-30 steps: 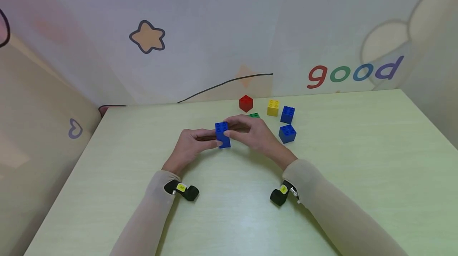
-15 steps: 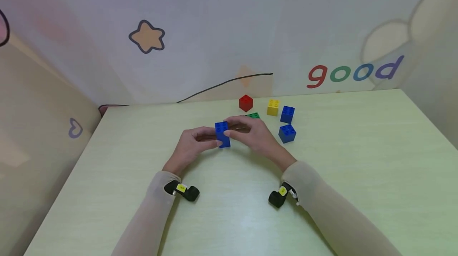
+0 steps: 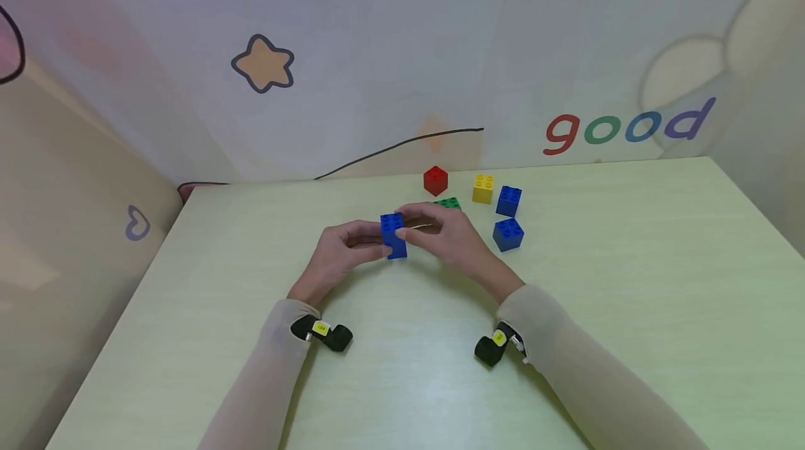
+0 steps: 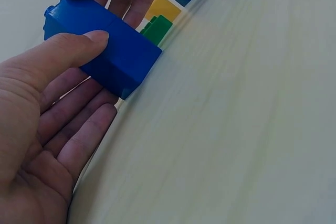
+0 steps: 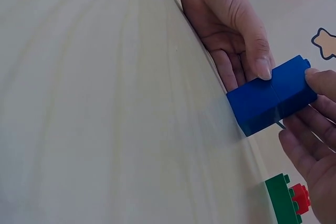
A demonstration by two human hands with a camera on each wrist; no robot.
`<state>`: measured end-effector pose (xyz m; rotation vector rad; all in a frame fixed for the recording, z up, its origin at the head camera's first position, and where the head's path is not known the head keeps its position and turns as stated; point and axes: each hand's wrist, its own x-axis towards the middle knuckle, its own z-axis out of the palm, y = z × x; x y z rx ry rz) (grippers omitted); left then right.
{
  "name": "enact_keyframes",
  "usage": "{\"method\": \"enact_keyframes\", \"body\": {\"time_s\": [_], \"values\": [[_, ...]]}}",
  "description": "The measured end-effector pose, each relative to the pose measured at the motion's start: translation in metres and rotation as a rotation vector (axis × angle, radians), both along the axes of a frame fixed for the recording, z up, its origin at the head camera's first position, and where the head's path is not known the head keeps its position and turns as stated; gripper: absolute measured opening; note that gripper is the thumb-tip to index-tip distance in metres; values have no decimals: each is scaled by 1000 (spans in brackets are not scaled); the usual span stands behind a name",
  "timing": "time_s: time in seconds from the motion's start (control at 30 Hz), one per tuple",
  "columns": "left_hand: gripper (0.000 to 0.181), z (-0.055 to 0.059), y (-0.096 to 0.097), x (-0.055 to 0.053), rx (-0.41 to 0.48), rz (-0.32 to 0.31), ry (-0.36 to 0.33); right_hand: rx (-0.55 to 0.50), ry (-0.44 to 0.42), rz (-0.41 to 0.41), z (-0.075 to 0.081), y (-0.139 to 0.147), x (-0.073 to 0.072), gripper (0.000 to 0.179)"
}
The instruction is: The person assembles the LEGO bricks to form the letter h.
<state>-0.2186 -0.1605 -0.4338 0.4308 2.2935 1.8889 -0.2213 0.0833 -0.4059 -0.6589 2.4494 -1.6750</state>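
Note:
Two blue toy building bricks (image 3: 393,235) are joined one on top of the other, held upright between both hands. A seam between the bricks (image 5: 275,94) shows in the right wrist view. My left hand (image 3: 342,252) grips the lower brick from the left, its thumb across the near face and the other fingers behind. From the right, my right hand (image 3: 448,235) pinches the upper brick between thumb and fingers, close to the studs. Just behind the right hand lies a green brick (image 3: 449,203), partly hidden by it in the head view.
A red brick (image 3: 435,181) and a yellow brick (image 3: 483,189) rest near the table's back edge. Two separate blue bricks, one farther back (image 3: 509,200) and one nearer (image 3: 508,234), stand to their right. A printed backdrop (image 3: 377,52) rises behind the pale table (image 3: 402,380).
Both hands keep the same hold on the joined blue bricks. The whole head view has shifted slightly, so everything appears a little farther right.

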Motion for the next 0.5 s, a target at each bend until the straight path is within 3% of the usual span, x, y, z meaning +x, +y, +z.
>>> {"method": "enact_keyframes", "body": {"time_s": [0.5], "values": [[33,-3,-1,0,-14,6,13,32,26,-7,3,-1,4,42]]}}
